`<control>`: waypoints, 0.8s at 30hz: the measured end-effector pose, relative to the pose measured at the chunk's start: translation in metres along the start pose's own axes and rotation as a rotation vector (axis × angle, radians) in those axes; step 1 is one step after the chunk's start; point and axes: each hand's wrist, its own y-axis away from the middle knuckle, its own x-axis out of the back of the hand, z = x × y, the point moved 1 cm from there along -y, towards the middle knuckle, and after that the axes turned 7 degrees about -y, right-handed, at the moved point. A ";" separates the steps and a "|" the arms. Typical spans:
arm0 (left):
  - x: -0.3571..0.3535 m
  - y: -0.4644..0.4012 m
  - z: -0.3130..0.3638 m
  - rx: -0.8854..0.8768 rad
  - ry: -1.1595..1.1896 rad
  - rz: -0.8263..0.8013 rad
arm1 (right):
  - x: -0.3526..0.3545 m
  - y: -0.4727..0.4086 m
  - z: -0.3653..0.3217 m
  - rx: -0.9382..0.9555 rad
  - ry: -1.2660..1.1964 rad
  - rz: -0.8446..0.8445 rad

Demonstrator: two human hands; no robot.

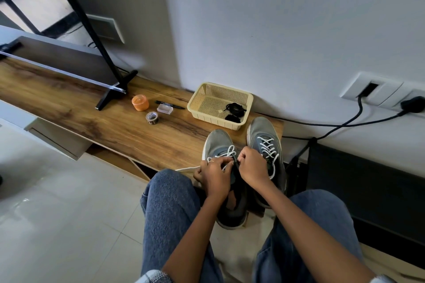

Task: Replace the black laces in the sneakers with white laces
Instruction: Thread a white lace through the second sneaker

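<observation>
Both hands are right on the left sneaker (pixel 220 145), which sits toe-to-the-wall at the near edge of the wooden surface (pixel 119 126), heel hanging off toward the knees. The left hand (pixel 215 177) has its fingers (pixel 222 162) curled, pinching the white lace (pixel 230 151) over the upper eyelets; the right hand (pixel 253 167) has its fingers curled tight at the tongue, pinching lace too, it seems. A loose white end trails off to the left. Just beside it, the right sneaker (pixel 264 135) shows white lace already crossed up its front. Behind the toes, a cream basket (pixel 207 94) holds the black laces (pixel 235 109). Further left: an orange tub (pixel 140 102), a tape roll (pixel 152 118), a small clear box (pixel 165 108), a black pen (pixel 170 102).
</observation>
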 end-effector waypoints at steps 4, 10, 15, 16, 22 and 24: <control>0.002 0.003 -0.001 -0.033 0.023 0.095 | 0.008 0.006 -0.001 -0.002 -0.106 0.055; 0.002 0.008 -0.005 -0.105 0.059 0.167 | 0.021 0.008 -0.006 -0.021 -0.359 0.121; 0.006 0.017 -0.017 -0.073 0.201 0.193 | 0.050 0.002 -0.025 -0.075 -0.631 0.211; 0.006 0.018 -0.019 -0.073 0.201 0.201 | 0.058 0.001 -0.029 -0.064 -0.646 0.228; 0.008 0.022 -0.021 -0.056 0.171 0.155 | 0.092 0.002 -0.041 0.009 -0.730 0.295; 0.009 0.022 -0.021 -0.065 0.191 0.156 | 0.100 0.005 -0.043 0.031 -0.762 0.322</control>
